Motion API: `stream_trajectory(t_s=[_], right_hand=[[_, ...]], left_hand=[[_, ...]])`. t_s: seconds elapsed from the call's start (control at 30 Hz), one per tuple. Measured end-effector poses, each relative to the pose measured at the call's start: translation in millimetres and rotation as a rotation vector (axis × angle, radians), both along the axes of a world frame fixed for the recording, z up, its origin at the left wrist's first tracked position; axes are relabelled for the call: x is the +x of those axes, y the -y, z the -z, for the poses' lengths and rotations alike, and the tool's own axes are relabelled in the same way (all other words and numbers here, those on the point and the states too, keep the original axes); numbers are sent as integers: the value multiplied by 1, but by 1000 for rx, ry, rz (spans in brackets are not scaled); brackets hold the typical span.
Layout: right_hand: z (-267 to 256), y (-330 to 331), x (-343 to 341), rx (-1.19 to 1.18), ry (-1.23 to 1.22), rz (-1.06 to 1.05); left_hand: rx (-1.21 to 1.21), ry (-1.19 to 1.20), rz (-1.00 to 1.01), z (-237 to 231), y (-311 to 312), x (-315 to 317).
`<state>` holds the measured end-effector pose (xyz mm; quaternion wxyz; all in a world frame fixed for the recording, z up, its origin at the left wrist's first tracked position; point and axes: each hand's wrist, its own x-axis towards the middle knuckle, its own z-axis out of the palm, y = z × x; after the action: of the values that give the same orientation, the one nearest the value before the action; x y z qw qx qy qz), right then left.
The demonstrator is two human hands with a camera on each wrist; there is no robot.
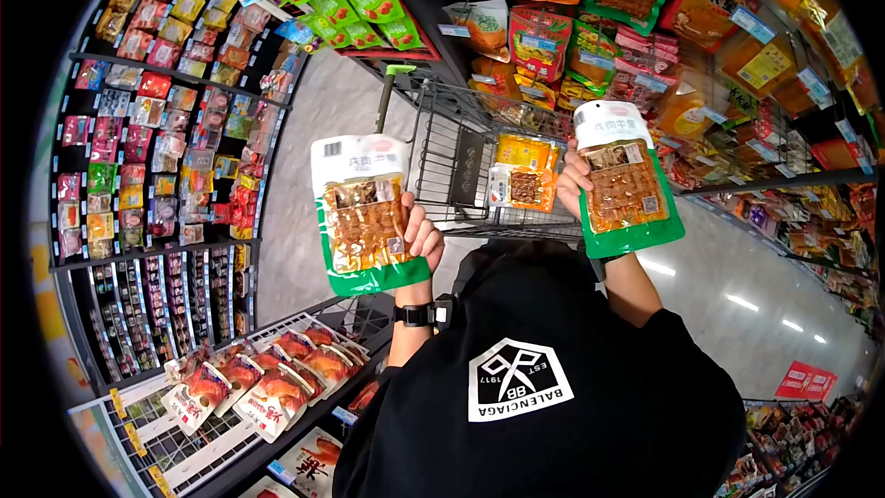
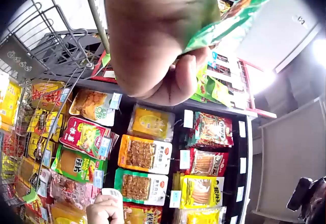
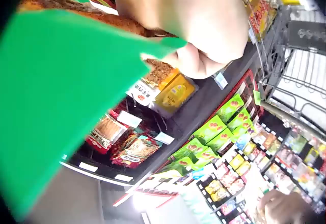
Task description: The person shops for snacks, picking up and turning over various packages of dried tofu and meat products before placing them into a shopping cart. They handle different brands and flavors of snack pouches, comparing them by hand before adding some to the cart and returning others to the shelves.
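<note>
In the head view, my left hand [image 1: 422, 232] grips a green-and-white snack pouch [image 1: 367, 221] by its right edge, with brown skewered food showing through its window. My right hand [image 1: 573, 180] pinches the left edge of a matching green-and-white pouch [image 1: 629, 186]. Both pouches are held upright, apart, with their printed fronts towards the head camera. The left wrist view has the left hand's fingers [image 2: 178, 81] folded at the green pouch's edge [image 2: 229, 22]. From the right wrist, the other pouch's green back [image 3: 61, 101] fills much of the view, and fingers [image 3: 204, 63] hold its edge.
A wire shopping cart [image 1: 438, 143] with yellow and orange packets [image 1: 524, 175] in it stands ahead. Shelves of packaged snacks [image 1: 157, 120] line the left, and more packets hang on a rack [image 1: 544, 41] ahead right. Red-and-white pouches [image 1: 277, 383] lie on a wire rack at lower left.
</note>
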<state>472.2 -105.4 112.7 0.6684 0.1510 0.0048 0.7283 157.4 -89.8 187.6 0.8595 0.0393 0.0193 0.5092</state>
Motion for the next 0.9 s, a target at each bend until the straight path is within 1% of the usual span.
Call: stream_trajectory(t_s=[0.03,0.1,0.13,0.17,0.23,0.27,0.3,0.33,0.37,0.4,0.43,0.47,0.5,0.53,0.57,0.6,0.63,0.67,0.7,0.73,0.8,0.9], right_hand=[[-4,0,-2,-5,34,17],[-5,1,-2,-1,63,12],[-6,1,-3,19,121,25],[-6,1,-3,37,180,41],[-3,2,-3,17,217,29],[-8,4,-4,0,298,27],[-12,5,-7,-16,379,24],[-14,3,-11,28,380,60],[-10,1,-12,27,381,60],[-1,-3,-15,122,363,56],[8,-9,-18,218,343,50],[20,-16,-12,313,425,-32],[41,-14,-12,313,426,-35],[60,-13,-14,96,540,-32],[71,-13,-15,-124,650,-27],[-1,-2,-28,-391,1069,105],[-31,-8,-49,-635,1322,264],[-47,-14,-61,-625,1292,307],[-55,-17,-67,-616,1263,349],[-42,-19,-68,-604,1235,315],[-40,-20,-73,-607,1243,314],[-43,-20,-78,-654,1206,283]], left_hand=[[31,55,39,4,-2,0],[32,-13,31,4,-2,0],[31,-51,35,3,-1,0],[8,-185,9,-1,1,1],[98,-392,-1,6,-3,0],[278,-492,-15,5,-7,2],[147,-690,-7,0,-10,-3],[42,-868,-205,4,-8,9],[-69,-1041,-409,-11,-7,31],[55,-1069,-402,0,-7,20],[54,-1069,-404,12,-6,14],[199,-1272,-434,15,-6,13],[348,-1472,-460,16,-6,12],[325,-1443,-431,1,-1,21],[322,-1441,-433,3,0,19],[369,-1581,-382,6,0,15],[415,-1720,-325,8,1,13],[426,-1698,-313,-2,3,19],[423,-1697,-312,-1,4,21],[429,-1633,-288,1,5,22],[425,-1525,-201,-4,7,23],[425,-1486,-191,-4,7,21]])
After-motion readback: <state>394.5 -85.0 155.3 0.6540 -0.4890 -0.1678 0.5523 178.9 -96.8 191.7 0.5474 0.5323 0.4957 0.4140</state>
